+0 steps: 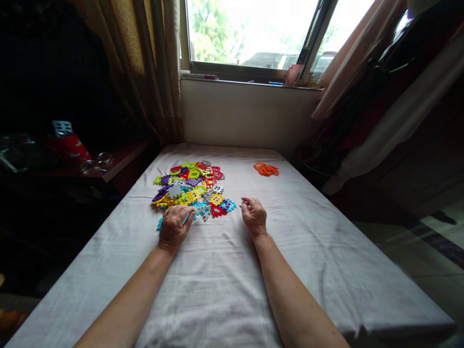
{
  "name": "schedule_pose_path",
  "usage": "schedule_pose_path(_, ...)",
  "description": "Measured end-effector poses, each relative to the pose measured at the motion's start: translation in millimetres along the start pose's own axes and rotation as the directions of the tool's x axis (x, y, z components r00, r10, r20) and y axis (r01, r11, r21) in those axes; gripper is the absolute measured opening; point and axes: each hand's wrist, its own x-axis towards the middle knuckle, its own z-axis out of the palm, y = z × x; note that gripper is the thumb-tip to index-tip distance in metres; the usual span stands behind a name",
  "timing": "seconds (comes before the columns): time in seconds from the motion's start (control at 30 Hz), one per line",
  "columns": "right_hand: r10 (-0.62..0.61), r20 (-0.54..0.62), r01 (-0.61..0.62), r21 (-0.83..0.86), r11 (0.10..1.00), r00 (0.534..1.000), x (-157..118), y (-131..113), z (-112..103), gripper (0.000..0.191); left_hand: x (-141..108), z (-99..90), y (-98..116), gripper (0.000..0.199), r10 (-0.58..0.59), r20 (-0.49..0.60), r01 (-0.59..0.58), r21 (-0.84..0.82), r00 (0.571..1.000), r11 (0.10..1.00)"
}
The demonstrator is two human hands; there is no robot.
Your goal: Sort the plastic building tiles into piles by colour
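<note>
Left of centre in the frame, a loose heap of plastic tiles [195,183] with notched edges: yellow, purple, red, lime, blue, grey. Toward the upper right from there, well apart, a small pile of orange tiles [266,169]. Beneath both, a pale cloth [217,275]. At the heap's lower edge, left hand [175,227], back upward, fingers curled together over or just beside a blue tile [159,224]; any pinch on it impossible to tell. Near the middle of the frame, just right of the heap, right hand [254,215], fingers bent in, thumb close to fingertips; anything between them too small to tell. At the top, a bright window [246,29]; upper left, a brown curtain [148,58]; upper right, hanging clothes [362,63]. Toward the left edge, a red container [70,149].
</note>
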Motion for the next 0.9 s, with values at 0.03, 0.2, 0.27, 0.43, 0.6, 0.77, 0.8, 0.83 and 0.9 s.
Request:
schedule_pose_path(0.03,-0.053,0.044,0.052,0.020,0.998,0.998,-4,-9,3,0.027,-2,-0.3,0,0.028,-0.020,-0.019,0.020,-0.009,1.000,1.000)
schedule_pose_path(0.2,-0.277,0.226,0.242,0.172,0.955,0.934,-26,-47,20,0.032,-10,3.0,3,0.033,-0.111,-0.028,0.106,-0.137,0.993,0.985)
schedule_pose_path(0.27,-0.284,0.272,0.220,0.245,0.944,0.919,-33,-56,25,0.031,-11,4.1,6,0.032,-0.115,0.018,0.117,-0.174,0.993,0.978)
schedule_pose_path(0.43,-0.157,0.309,0.050,0.326,0.944,0.938,-30,-54,25,0.024,-11,4.1,13,0.031,-0.046,0.116,0.071,-0.221,0.992,0.973)
schedule_pose_path(0.6,0.175,0.098,-0.190,0.186,0.964,0.980,2,-17,-5,0.042,-14,6.0,20,0.041,0.072,0.274,-0.050,-0.084,0.959,0.995)
schedule_pose_path(0.77,0.418,-0.066,-0.424,-0.125,0.897,0.906,22,22,-41,0.037,-14,6.1,27,0.033,0.091,0.389,-0.088,-0.024,0.917,0.996)
schedule_pose_path(0.8,0.444,-0.068,-0.449,-0.175,0.876,0.893,22,26,-44,0.037,-14,5.2,27,0.031,0.090,0.385,-0.088,-0.023,0.918,0.996)
schedule_pose_path(0.83,0.463,-0.063,-0.464,-0.221,0.858,0.884,22,29,-45,0.037,-14,4.0,28,0.030,0.092,0.378,-0.089,-0.025,0.921,0.996)
schedule_pose_path(0.9,0.468,-0.042,-0.458,-0.303,0.836,0.882,20,33,-45,0.039,-13,1.0,28,0.027,0.102,0.365,-0.095,-0.037,0.925,0.995)
